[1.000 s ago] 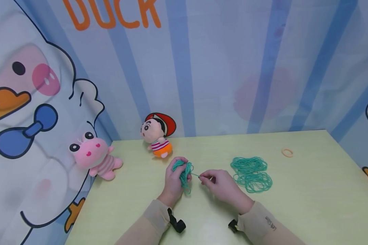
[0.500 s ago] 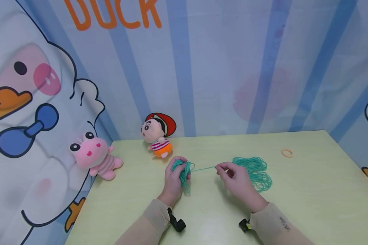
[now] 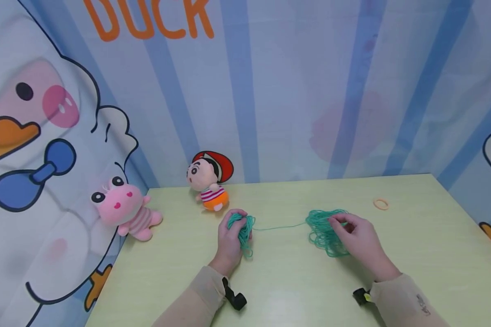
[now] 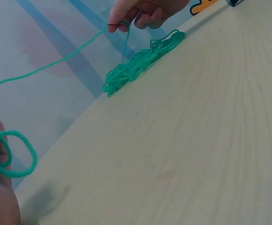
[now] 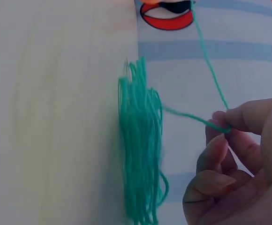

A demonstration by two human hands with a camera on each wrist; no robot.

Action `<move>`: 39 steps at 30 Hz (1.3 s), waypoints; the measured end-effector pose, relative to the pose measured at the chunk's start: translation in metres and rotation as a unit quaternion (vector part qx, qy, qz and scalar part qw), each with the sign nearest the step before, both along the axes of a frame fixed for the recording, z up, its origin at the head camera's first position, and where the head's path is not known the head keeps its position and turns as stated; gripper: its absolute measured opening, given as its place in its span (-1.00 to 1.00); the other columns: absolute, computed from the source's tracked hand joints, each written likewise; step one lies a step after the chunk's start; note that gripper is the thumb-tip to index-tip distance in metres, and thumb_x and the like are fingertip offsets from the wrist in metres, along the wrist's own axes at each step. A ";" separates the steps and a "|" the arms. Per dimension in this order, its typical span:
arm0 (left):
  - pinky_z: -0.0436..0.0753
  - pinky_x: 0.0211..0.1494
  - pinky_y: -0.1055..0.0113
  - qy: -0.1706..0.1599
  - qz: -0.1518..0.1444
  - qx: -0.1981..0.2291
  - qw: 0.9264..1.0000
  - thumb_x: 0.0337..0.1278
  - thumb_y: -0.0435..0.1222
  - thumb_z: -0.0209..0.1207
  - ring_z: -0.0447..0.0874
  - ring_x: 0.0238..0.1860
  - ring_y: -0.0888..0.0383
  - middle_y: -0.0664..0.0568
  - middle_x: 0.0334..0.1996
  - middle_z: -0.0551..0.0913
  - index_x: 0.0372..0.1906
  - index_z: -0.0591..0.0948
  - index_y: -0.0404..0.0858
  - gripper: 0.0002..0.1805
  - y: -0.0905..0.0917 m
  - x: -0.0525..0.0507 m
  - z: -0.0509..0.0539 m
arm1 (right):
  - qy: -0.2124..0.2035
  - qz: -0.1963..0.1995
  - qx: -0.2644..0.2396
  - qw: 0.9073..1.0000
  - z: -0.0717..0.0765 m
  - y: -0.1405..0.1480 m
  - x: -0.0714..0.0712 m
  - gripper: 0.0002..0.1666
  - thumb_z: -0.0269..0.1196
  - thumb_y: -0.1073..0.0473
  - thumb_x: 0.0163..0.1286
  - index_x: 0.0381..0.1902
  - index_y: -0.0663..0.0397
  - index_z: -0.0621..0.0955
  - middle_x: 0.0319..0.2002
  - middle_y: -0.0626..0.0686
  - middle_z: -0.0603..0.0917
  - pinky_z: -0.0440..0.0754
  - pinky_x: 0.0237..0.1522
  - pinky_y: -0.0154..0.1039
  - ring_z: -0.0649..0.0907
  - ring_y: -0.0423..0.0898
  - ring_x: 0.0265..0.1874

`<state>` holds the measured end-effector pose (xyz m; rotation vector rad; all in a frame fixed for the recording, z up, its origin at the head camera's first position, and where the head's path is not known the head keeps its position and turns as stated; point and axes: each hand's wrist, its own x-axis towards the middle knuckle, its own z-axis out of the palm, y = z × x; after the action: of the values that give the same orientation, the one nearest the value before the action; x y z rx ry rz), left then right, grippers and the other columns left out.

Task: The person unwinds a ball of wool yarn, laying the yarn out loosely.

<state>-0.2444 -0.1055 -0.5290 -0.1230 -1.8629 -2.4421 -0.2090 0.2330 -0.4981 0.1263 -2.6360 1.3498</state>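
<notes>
A bundle of green yarn sits in my left hand, whose fingers and thumb are curled round it. In the left wrist view a loop of that bundle hangs out past the fingers. My right hand pinches a single yarn strand between thumb and forefinger. The strand stretches from the left hand's bundle across to the right fingertips. Below the right hand, a loose green yarn pile lies on the table, partly hidden by that hand. From the pinch, the strand runs down towards this pile.
A pink plush hippo sits at the table's left edge. Near the back stands a doll with a red cap. An orange ring-shaped band lies at the back right of the pale table. A printed curtain hangs behind.
My right hand has moved right, from beside the left hand to over the yarn pile, drawing the strand out longer. The left hand keeps its hold in nearly the same place.
</notes>
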 end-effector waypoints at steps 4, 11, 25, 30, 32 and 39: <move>0.66 -0.36 0.36 0.002 0.008 -0.007 1.000 0.56 -0.31 0.04 0.55 -0.50 0.11 0.07 -0.27 0.64 0.09 0.56 -0.33 -0.79 -0.001 -0.001 0.000 | -0.018 -0.004 0.036 0.999 0.001 0.019 0.003 -0.59 0.30 -0.03 0.66 0.19 0.14 0.78 -0.13 0.14 0.84 0.55 -0.47 -0.29 0.58 -0.25 -0.41; 0.63 -0.37 0.37 0.004 0.021 -0.011 1.000 0.54 -0.32 0.06 0.52 -0.47 0.14 0.08 -0.25 0.63 0.08 0.56 -0.37 -0.77 0.000 -0.001 -0.001 | -0.090 -0.016 0.111 0.990 -0.004 0.046 0.000 -0.50 0.27 -0.08 0.66 0.17 0.24 0.78 -0.03 0.22 0.86 0.67 -0.30 -0.16 0.73 0.00 -0.20; 0.65 -0.36 0.37 0.007 0.016 -0.001 1.000 0.54 -0.31 0.06 0.53 -0.47 0.15 0.09 -0.26 0.64 0.08 0.56 -0.35 -0.78 0.000 0.000 0.000 | -0.119 -0.043 0.151 0.980 0.000 0.043 -0.001 -0.55 0.33 -0.08 0.59 0.06 0.23 0.67 -0.06 0.25 0.75 0.58 -0.20 -0.08 0.68 0.07 -0.20; 0.68 -0.30 0.37 0.004 0.016 -0.009 1.000 0.53 -0.31 0.07 0.56 -0.44 0.14 0.08 -0.25 0.65 0.04 0.59 -0.26 -0.83 0.000 0.001 -0.002 | -0.037 -0.029 0.119 0.992 0.008 0.003 0.005 -0.67 0.33 0.00 0.61 -0.01 0.19 0.68 -0.03 0.23 0.72 0.56 -0.27 -0.17 0.61 -0.02 -0.30; 0.68 -0.31 0.36 0.004 0.010 -0.010 1.000 0.53 -0.31 0.07 0.57 -0.44 0.13 0.08 -0.25 0.65 0.04 0.59 -0.25 -0.83 0.000 0.000 -0.001 | -0.016 0.001 0.102 0.995 0.010 -0.019 0.007 -0.70 0.34 0.03 0.61 0.03 0.15 0.71 -0.01 0.17 0.75 0.57 -0.30 -0.22 0.61 -0.10 -0.33; 0.69 -0.33 0.34 0.004 -0.016 0.008 1.000 0.54 -0.32 0.08 0.57 -0.45 0.13 0.07 -0.26 0.65 0.05 0.56 -0.26 -0.84 -0.001 0.000 0.000 | -0.053 0.127 0.036 0.990 0.013 -0.101 0.000 -0.51 0.30 0.00 0.66 0.42 0.06 0.66 0.31 0.07 0.77 0.67 -0.27 -0.29 0.71 -0.25 -0.23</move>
<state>-0.2442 -0.1066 -0.5290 -0.1614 -1.8529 -2.4719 -0.2085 0.1323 -0.4848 0.4236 -2.8367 1.3697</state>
